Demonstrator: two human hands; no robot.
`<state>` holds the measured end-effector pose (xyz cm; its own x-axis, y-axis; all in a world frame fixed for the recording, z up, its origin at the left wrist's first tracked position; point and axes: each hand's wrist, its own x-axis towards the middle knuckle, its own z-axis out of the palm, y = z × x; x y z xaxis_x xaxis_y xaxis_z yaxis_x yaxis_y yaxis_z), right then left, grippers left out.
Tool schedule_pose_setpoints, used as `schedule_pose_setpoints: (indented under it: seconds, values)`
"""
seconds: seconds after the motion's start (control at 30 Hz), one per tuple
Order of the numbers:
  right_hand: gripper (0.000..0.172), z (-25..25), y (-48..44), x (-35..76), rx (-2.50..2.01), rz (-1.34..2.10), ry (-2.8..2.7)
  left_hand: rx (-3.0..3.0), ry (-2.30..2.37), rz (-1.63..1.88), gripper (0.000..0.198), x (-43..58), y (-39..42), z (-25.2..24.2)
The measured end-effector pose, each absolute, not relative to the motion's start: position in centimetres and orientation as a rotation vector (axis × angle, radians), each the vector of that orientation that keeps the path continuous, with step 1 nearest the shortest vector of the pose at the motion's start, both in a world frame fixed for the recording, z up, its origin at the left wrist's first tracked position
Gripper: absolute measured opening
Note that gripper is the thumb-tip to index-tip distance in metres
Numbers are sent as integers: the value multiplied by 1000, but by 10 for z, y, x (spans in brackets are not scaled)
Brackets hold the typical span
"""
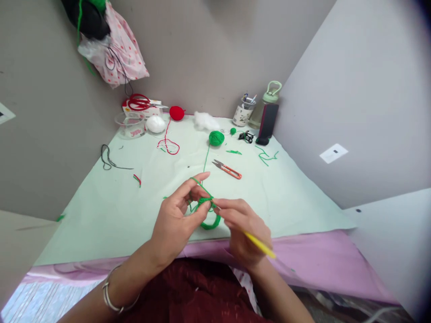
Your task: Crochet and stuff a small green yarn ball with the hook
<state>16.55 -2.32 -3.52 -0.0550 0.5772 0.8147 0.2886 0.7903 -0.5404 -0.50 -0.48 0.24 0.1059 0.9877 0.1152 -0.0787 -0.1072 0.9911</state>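
Note:
Between thumb and fingers, my left hand (175,220) pinches a green crochet ring (213,223), its lower loop hanging under the thumb. Green yarn passes over the raised left index finger and runs back to a green yarn ball (216,138). My right hand (247,229) is closed around a crochet hook with a yellow handle (259,244). The hook's tip meets the green stitches at the left fingertips, where the fingers partly hide it. Behind the hands lie orange-handled thread snips (227,169).
Along the back stand a red yarn ball (177,113), a white yarn ball (155,124), white stuffing (205,121), a clear tub (130,125), red scissors (139,102), a pen cup (244,112), a green bottle (261,107) and a propped phone (268,123). Green yarn scraps (267,155) lie right.

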Motion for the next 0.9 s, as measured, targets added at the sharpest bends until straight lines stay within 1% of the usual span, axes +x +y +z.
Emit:
schedule_pose_setpoints:
  seconds: [0.07,0.17,0.27,0.33,0.43,0.53,0.63,0.7,0.83,0.9]
  values:
    - [25,-30,-21,162,-674,408,-1528,1242,969,1205,45,-7,-4,6]
    - [20,-22,-19,160,-685,588,-1416,1211,911,1160,39,-12,-2,7]
    - [16,-19,-19,160,-694,659,-1354,1197,877,1136,34,-14,-1,5]
    - [17,-19,-20,161,-708,631,-1375,1202,876,1139,33,-14,-2,5]
    - [21,-22,-22,164,-696,492,-1506,1225,934,1153,32,-12,-4,6]
    - [28,-24,-25,169,-667,306,-1691,1282,1026,1189,37,-10,-7,8]
    - [39,-22,-30,171,-750,93,-1874,1420,1084,1282,27,-8,-10,6]
    - [42,-21,-33,169,-808,13,-1924,1465,1090,1310,20,-6,-10,4]
    - [37,-22,-32,165,-865,164,-1857,1374,1085,1269,29,-6,-10,1]
    - [36,-25,-29,165,-819,218,-1823,1450,1099,1300,27,-7,-9,-1]
